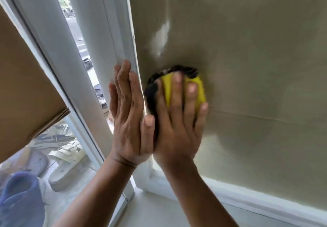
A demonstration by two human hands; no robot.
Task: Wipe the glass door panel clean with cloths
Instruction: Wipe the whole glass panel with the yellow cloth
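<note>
Pressing a bunched yellow-and-black cloth [200, 88] against the beige-looking glass door panel [256, 49], the right hand [178, 120] spreads its nearly straight fingers over the wad near the centre of the head view. The left hand [129, 117], touching it at nine o'clock, lies flat on the white door frame [106, 32], fingers straight and together, holding nothing. A brown cardboard sheet [23, 85] fills the nine o'clock edge. Pale sandals [67, 156] and a blue slipper [21, 200] lie on the floor toward seven o'clock.
</note>
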